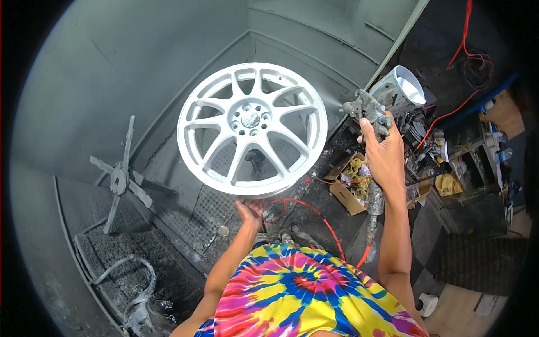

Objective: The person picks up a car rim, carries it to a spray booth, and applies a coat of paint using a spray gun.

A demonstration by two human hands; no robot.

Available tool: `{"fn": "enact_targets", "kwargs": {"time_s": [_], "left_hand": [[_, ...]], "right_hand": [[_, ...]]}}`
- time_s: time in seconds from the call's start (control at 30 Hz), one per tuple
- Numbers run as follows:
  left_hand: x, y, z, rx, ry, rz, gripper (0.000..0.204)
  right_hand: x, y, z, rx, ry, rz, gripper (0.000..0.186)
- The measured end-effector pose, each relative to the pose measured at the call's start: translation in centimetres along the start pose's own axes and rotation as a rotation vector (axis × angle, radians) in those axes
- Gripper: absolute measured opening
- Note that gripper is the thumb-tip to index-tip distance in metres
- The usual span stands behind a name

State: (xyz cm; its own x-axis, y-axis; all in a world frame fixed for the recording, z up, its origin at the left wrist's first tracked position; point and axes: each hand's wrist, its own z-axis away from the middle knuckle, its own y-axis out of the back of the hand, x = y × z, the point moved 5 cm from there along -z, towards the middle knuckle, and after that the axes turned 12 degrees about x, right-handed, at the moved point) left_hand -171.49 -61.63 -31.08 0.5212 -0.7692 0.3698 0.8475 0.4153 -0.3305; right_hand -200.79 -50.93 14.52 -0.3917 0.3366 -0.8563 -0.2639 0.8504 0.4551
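A white multi-spoke car wheel (252, 128) stands face-on in a grey spray booth. My left hand (251, 212) is under its lower rim, palm up, touching or just below the rim. My right hand (383, 154) is raised to the right of the wheel and grips a paint-crusted spray gun (368, 109) with a white cup (405, 85) on top. A wrapped hose (373, 210) hangs down from the gun along my forearm and joins a red line (328, 224).
A grey cross-shaped stand (120, 180) sits at the booth's left. A hose loop (135, 275) lies on the grating below. To the right are a cardboard box (349, 185) of rags, cluttered shelves and red cables (463, 50).
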Motion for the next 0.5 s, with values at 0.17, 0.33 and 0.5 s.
{"fn": "enact_targets", "kwargs": {"time_s": [0.17, 0.33, 0.5], "left_hand": [[1.0, -1.9, -0.5, -0.052, -0.091, -0.056, 0.076], [6.8, 2.1, -7.8, -0.112, -0.196, -0.171, 0.063], [12.6, 0.3, -8.9, -0.057, -0.289, -0.289, 0.053]], "right_hand": [[0.4, -0.6, 0.5, -0.058, 0.005, -0.052, 0.028], [-1.8, -1.5, 2.8, -0.192, -0.074, -0.189, 0.033], [-2.2, -1.0, 3.4, -0.236, -0.126, -0.171, 0.032]]}}
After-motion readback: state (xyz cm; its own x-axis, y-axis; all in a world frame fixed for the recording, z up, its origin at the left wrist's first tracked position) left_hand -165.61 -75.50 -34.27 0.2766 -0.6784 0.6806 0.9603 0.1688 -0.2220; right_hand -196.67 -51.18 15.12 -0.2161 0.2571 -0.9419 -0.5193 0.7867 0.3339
